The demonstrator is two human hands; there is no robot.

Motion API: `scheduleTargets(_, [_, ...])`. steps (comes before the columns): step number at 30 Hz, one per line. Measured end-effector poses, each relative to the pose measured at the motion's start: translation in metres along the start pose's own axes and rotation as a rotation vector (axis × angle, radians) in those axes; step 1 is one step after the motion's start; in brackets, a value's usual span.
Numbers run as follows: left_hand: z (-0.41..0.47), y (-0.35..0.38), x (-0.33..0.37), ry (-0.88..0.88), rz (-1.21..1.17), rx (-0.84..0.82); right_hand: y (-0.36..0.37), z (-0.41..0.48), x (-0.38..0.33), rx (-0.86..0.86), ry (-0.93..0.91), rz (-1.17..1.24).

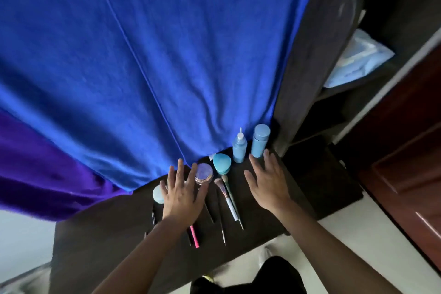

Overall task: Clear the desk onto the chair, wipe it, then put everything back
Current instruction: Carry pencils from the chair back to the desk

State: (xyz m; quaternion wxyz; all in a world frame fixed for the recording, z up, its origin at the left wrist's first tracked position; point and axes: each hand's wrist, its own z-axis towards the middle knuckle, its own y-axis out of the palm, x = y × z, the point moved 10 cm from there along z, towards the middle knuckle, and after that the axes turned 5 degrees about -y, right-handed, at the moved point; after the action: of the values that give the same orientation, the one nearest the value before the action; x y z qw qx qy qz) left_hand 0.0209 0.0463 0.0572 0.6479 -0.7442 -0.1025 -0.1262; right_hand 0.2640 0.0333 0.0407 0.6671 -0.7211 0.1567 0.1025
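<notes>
Desk (274, 212), dark and narrow, carries a row of cosmetics, and places below are given relative to the round clear jar (204, 172); nearest the viewer, just toward the viewer from the jar and slightly to its left, the left hand (182, 194) hovers palm down with its fingers spread and gripping nothing, its longest fingertips beside the jar; poking out from under that hand toward the viewer is a pink pen (194, 236), and at the hand's outer edge a pale round pad (158, 194); right of the jar and nearer the viewer lie 2 makeup brushes (228, 198), long axes running near to far, bristles pointing away toward the blue cloth, handles toward the viewer; further right, the right hand (268, 184) is likewise spread flat and empty over bare desk; just right of the jar sits a teal sponge (222, 162); beyond and right of it stand 2 upright blue bottles, a nozzle bottle (239, 148) and a capped bottle (260, 140), the latter just past the right fingertips; behind everything hangs a blue cloth (143, 55). By my reckoning clearing has not yet begun: the jar falls to the left hand, the capped bottle to the right, each needing a short forward reach; the chair is not clearly identifiable.
</notes>
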Motion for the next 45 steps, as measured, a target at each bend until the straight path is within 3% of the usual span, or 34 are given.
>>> scheduleTargets(3, [-0.015,0.004,0.028,0.187,0.013,-0.008,-0.019,-0.054,0.009,0.131,0.068,-0.078])
scheduleTargets(12, [-0.143,0.056,0.176,0.784,0.108,-0.223,-0.055,-0.322,0.109,0.297,0.674,-0.167])
scheduleTargets(18, [-0.28,0.046,0.287,1.094,0.072,-0.2,-0.107,-0.502,0.141,0.55,0.879,-0.229])
scheduleTargets(23, [-0.452,0.056,0.381,1.325,0.007,-0.17,-0.13,-0.685,0.17,0.721,1.085,-0.263])
scheduleTargets(29, [-0.681,0.104,0.479,1.534,-0.072,-0.219,-0.143,-0.928,0.208,0.822,1.321,-0.274])
scheduleTargets(34, [-0.83,0.126,0.541,1.699,-0.121,-0.259,-0.151,-1.072,0.241,0.804,1.465,-0.295])
scheduleTargets(38, [-0.898,0.146,0.585,1.789,-0.134,-0.277,-0.159,-1.125,0.286,0.846,1.501,-0.276])
scheduleTargets(45, [-0.942,0.222,0.696,1.8,-0.095,-0.309,-0.171,-1.165,0.414,0.779,1.56,-0.265])
